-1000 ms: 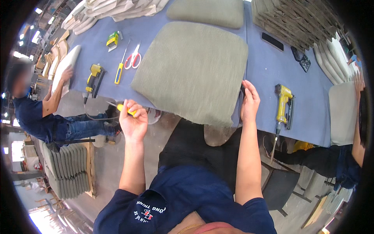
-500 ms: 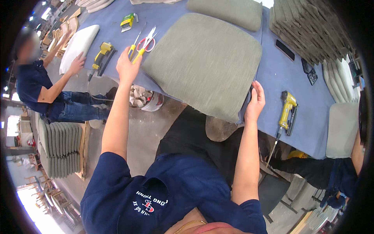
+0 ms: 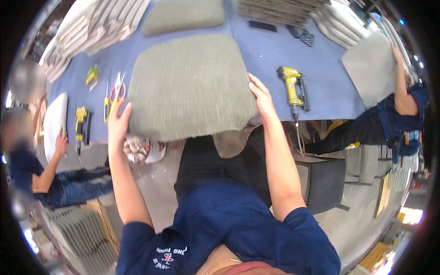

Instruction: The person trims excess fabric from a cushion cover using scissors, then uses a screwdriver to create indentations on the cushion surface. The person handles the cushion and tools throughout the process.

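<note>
A grey-green upholstered seat cushion (image 3: 192, 87) lies on the blue-covered table before me, its near edge overhanging the table's front. My left hand (image 3: 118, 121) is at the cushion's near left edge, thumb and fingers apart. Just beyond its fingertips are a yellow-handled screwdriver (image 3: 107, 104) and red-handled scissors (image 3: 118, 89); another yellow handle (image 3: 114, 109) lies partly behind the fingers. At the cushion's right edge rests my right hand (image 3: 264, 101), its fingers stretched along the side. The cushion's underside is hidden.
Yellow staple guns lie to the right (image 3: 292, 89) and left (image 3: 81, 123). Behind are another cushion (image 3: 183, 16), stacked covers (image 3: 279, 10) and a black phone (image 3: 262, 26). A bucket of scraps (image 3: 156, 152) stands below the table. Co-workers handle a white pad (image 3: 56, 123) and a grey cushion (image 3: 371, 68).
The view has swung to the right. My left hand has moved off the yellow-handled tools to the cushion's left side. The cushion now sits squarer to me, with my right hand still beside it.
</note>
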`<move>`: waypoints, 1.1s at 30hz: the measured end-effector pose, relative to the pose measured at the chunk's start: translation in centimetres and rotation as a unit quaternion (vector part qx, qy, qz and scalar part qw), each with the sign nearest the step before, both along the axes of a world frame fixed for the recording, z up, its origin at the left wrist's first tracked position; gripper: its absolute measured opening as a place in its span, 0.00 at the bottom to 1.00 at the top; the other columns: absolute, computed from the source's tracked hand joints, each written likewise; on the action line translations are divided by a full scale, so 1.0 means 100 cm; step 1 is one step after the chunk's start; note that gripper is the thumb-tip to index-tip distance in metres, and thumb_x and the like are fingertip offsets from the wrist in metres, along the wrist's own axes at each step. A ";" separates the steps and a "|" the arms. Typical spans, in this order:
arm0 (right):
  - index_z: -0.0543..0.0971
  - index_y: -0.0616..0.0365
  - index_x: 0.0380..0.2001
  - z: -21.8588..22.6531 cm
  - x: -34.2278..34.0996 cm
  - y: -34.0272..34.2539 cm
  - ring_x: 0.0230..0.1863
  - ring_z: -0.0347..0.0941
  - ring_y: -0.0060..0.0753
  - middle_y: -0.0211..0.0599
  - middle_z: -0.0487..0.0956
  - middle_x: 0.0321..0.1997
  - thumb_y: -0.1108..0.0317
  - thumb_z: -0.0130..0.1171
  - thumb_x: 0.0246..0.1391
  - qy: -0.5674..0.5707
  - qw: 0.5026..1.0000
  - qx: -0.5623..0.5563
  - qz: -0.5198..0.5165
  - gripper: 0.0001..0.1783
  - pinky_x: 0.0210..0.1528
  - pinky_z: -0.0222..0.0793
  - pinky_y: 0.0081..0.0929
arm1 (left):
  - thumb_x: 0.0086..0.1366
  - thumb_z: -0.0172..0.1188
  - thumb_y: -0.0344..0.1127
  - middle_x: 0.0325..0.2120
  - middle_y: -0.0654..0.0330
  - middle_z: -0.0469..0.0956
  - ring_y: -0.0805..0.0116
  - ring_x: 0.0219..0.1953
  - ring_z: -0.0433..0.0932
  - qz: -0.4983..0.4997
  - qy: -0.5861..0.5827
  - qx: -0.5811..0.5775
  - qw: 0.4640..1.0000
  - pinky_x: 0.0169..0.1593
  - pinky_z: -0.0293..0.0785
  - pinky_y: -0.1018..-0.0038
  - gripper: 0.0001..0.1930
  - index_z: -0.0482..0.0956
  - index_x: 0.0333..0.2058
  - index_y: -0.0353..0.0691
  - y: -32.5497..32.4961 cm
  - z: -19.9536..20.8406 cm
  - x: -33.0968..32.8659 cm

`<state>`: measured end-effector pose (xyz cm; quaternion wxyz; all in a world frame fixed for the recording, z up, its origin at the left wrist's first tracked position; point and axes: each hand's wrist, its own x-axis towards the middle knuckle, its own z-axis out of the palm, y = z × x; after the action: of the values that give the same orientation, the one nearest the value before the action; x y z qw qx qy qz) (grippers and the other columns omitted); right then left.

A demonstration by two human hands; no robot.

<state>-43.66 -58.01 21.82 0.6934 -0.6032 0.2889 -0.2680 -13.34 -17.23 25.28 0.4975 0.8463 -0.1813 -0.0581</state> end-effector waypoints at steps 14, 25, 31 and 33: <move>0.87 0.68 0.39 0.148 -0.003 0.038 0.33 0.69 0.16 0.29 0.80 0.26 0.56 0.51 0.81 -0.136 0.932 -0.215 -0.257 0.26 0.40 0.72 0.29 | 0.80 0.53 0.65 0.51 0.62 0.85 0.68 0.50 0.82 -0.032 0.050 -0.410 0.910 0.51 0.76 0.69 0.32 0.80 0.60 0.41 -0.018 0.159 0.029; 0.79 0.68 0.63 0.083 -0.027 0.110 0.57 0.79 0.41 0.49 0.83 0.53 0.66 0.46 0.77 -0.277 0.859 -0.242 -0.357 0.22 0.64 0.70 0.34 | 0.76 0.46 0.64 0.55 0.44 0.82 0.46 0.61 0.81 -0.047 -0.026 -0.580 0.813 0.67 0.75 0.44 0.39 0.78 0.60 0.29 -0.046 0.121 0.011; 0.79 0.61 0.63 0.001 -0.115 0.112 0.62 0.81 0.52 0.51 0.84 0.61 0.66 0.54 0.70 -0.002 0.924 -0.370 -0.092 0.22 0.66 0.74 0.43 | 0.72 0.51 0.59 0.41 0.48 0.80 0.50 0.47 0.82 -0.288 -0.354 -0.404 0.793 0.59 0.79 0.51 0.31 0.78 0.49 0.31 -0.080 0.294 0.005; 0.81 0.55 0.62 0.000 -0.127 0.119 0.59 0.82 0.55 0.49 0.86 0.59 0.64 0.55 0.71 0.059 0.941 -0.321 0.087 0.20 0.63 0.77 0.47 | 0.70 0.53 0.60 0.36 0.51 0.78 0.51 0.42 0.81 -0.343 -0.445 -0.296 0.773 0.61 0.76 0.51 0.29 0.78 0.42 0.33 -0.111 0.350 -0.024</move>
<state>-56.37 -46.11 21.81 0.4650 -0.8314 0.1747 -0.2493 -15.78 -28.30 60.31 0.5339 0.4706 -0.6688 0.2150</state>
